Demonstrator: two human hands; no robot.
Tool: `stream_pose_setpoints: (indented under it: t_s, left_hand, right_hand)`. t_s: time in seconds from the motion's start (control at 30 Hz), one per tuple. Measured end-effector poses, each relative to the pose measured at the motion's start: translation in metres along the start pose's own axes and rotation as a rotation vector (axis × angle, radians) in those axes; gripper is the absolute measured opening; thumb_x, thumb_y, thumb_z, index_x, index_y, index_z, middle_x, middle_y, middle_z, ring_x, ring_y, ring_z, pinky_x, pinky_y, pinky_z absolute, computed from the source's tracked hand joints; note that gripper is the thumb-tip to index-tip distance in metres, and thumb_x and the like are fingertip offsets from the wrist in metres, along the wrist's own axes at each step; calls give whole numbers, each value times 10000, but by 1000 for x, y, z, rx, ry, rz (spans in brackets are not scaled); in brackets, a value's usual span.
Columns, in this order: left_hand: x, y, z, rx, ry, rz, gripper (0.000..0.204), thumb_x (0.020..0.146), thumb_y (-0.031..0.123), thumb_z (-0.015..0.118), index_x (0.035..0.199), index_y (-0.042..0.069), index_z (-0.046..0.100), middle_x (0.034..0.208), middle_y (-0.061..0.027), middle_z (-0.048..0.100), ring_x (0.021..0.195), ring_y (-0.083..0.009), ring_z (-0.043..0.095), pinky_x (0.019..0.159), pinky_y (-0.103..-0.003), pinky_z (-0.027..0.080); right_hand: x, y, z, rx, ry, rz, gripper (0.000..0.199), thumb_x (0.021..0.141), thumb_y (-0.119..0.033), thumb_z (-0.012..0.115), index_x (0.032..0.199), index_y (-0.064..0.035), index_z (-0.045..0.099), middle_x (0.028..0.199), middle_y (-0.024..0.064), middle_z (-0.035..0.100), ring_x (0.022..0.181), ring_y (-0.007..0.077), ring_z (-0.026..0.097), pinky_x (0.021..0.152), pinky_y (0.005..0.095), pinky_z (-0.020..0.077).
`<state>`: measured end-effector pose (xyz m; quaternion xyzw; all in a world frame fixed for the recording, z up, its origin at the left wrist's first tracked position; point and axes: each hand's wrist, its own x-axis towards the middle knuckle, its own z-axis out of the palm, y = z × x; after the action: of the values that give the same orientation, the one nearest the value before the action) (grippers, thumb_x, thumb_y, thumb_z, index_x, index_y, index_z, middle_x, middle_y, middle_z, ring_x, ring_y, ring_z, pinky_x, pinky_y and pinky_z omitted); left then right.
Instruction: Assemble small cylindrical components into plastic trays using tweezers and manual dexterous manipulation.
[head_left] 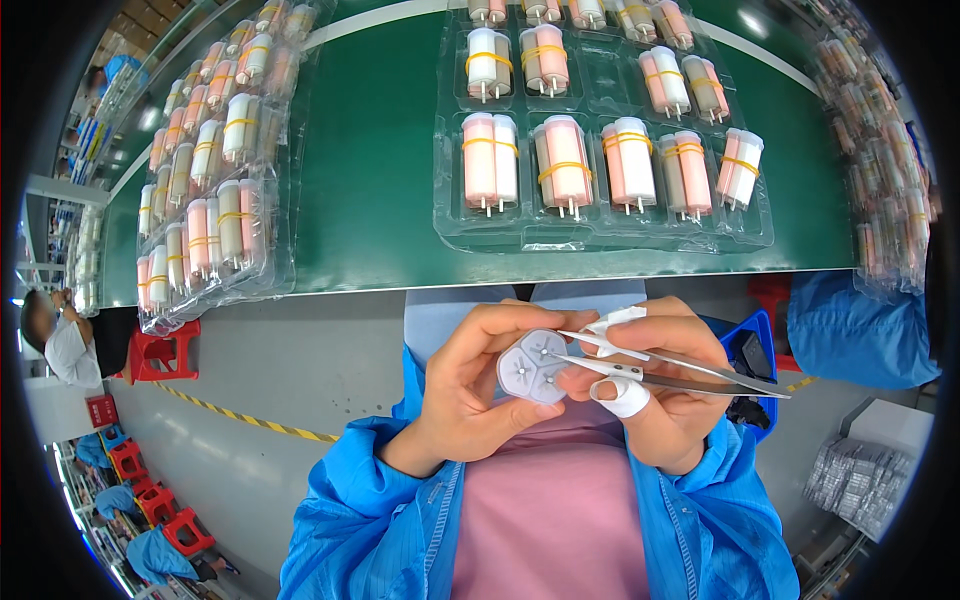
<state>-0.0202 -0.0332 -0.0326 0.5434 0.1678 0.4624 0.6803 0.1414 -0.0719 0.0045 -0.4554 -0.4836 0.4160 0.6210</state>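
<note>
My left hand (pixel 450 390) grips a three-lobed bundle of tubes (pixel 517 377), its pale grey end facing up. Each lobe has a small pin-like spot in its middle; the rest of the bundle is hidden by my fingers. My right hand (pixel 665 410), white tape round some of its fingers, is closed on metal tweezers (pixel 705 384). Their two pointed tips are apart and reach over the bundle's right edge; whether they touch it I cannot tell. Both hands are over my lap, just in front of the table edge.
On the green table (pixel 365 150), a clear plastic tray (pixel 560 240) holds several pink, white and grey tube bundles with yellow bands. More loaded trays (pixel 275 230) stand at left and right. A blue bin (pixel 765 325) is beside my right arm. Another person's blue sleeve (pixel 860 330) shows at right.
</note>
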Motion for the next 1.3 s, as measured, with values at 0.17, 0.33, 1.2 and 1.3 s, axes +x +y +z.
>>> stream_pose_setpoints:
  t_s: [0.17, 0.33, 1.2, 1.3]
  left_hand:
    - [-2, 0, 1, 2, -10, -32, 542, 785, 18, 691, 1257, -10, 426, 1220, -182, 516, 1226, -324, 471, 997, -395, 399]
    - [1, -1, -1, 117, 0, 38, 513, 780, 28, 686, 1245, -21, 476, 1273, -196, 499, 1164, -299, 497, 974, -384, 401]
    - [2, 1, -1, 454, 36, 156, 464, 730, 78, 719, 1162, -27, 585, 1132, -167, 597, 985, -285, 548, 816, -369, 439]
    - [2, 1, 0, 486, 48, 156, 474, 722, 66, 725, 1166, -27, 589, 1124, -165, 601, 972, -276, 542, 785, -356, 449]
  right_hand:
    - [1, -1, -5, -31, 7, 12, 282, 689, -45, 768, 950, 1, 673, 873, 149, 668, 759, 199, 664, 647, 267, 529]
    - [2, 2, -8, -57, -16, -51, 276, 683, -44, 777, 936, -3, 677, 869, 147, 674, 754, 198, 667, 644, 265, 533]
    - [14, 3, -12, -299, -173, -368, 256, 641, -66, 791, 875, -29, 696, 828, 110, 665, 674, 226, 646, 572, 278, 510]
    - [15, 9, -11, -264, -168, -382, 242, 643, -64, 791, 862, -25, 696, 823, 108, 665, 668, 224, 639, 574, 285, 507]
